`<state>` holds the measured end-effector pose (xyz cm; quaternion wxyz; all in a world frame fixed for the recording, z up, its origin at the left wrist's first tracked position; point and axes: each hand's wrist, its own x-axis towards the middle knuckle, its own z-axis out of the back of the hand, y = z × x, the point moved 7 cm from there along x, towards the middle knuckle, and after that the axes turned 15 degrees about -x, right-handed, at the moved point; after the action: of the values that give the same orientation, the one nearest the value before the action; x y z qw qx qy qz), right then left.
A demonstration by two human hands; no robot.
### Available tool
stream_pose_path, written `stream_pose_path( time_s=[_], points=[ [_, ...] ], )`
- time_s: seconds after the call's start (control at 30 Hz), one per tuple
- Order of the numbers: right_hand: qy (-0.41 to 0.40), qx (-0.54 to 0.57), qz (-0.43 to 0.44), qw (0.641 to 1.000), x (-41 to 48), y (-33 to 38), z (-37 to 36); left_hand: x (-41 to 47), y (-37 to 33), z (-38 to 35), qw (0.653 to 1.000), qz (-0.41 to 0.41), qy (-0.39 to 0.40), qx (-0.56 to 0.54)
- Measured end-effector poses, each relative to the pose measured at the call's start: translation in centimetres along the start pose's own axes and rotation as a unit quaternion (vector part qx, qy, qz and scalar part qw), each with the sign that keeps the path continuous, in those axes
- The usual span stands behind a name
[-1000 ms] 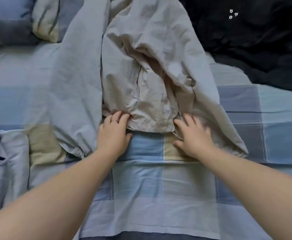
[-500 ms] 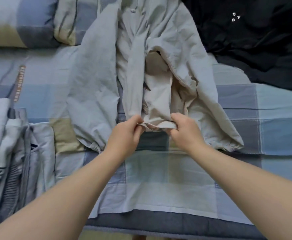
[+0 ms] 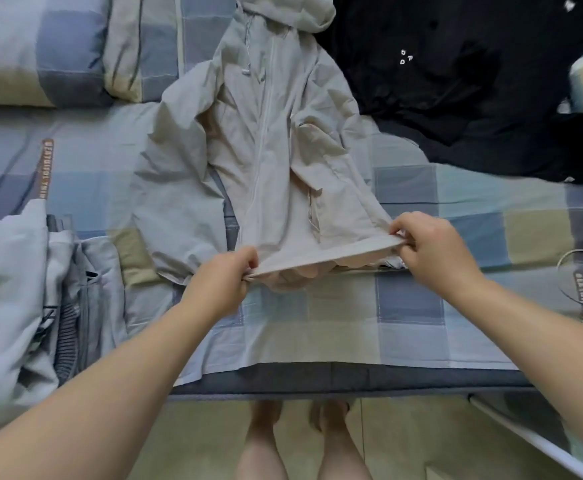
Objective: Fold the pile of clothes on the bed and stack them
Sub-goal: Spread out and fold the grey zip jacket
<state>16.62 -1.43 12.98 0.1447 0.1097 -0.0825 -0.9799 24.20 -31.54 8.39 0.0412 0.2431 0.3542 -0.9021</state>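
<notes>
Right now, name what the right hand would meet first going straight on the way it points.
The beige jacket: the right hand pinches its hem and points toward its front panel. Height above the bed is hard to judge.

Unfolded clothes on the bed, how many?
2. A beige jacket in the middle, hem pinched by the left hand and right hand; a black garment at the far right. It may hide more.

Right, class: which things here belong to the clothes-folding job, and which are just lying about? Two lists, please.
In the job: beige hooded jacket, hem pinched by left hand and right hand; black garment; stack of clothes.
Lying about: checked pillow; wire loop.
</notes>
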Motion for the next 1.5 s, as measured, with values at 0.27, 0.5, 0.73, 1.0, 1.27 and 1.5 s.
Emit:
stream_pose_path(
  time_s=[0.27,0.5,0.73,1.0,1.27,1.5],
  points=[
    [0.03,-0.059,-0.137,0.988,-1.7,-5.1,1.5,-2.8,0.8,1.8,0.992,0.08,-0.06,0.072],
    [0.03,0.068,0.015,0.997,-2.5,1.0,3.0,-2.9,-4.7,-3.7,0.993,0.016,0.077,0.09],
    [0.019,0.183,0.017,0.983,-2.6,4.6,4.2,-1.2,-10.6,-5.3,0.987,-0.066,-0.084,-0.116],
    [-0.052,0.098,0.049,0.993,-2.5,2.9,5.0,-2.0,-9.1,-1.5,0.987,-0.076,-0.125,-0.072],
    [-0.058,-0.096,-0.052,0.992,-1.7,-0.6,5.6,-2.2,-5.5,1.1,0.991,-0.056,-0.088,0.082],
    [-0.026,-0.118,-0.092,0.988,-0.5,-4.4,5.5,-4.1,-2.2,2.4,0.993,-0.09,-0.035,0.071]
  ],
)
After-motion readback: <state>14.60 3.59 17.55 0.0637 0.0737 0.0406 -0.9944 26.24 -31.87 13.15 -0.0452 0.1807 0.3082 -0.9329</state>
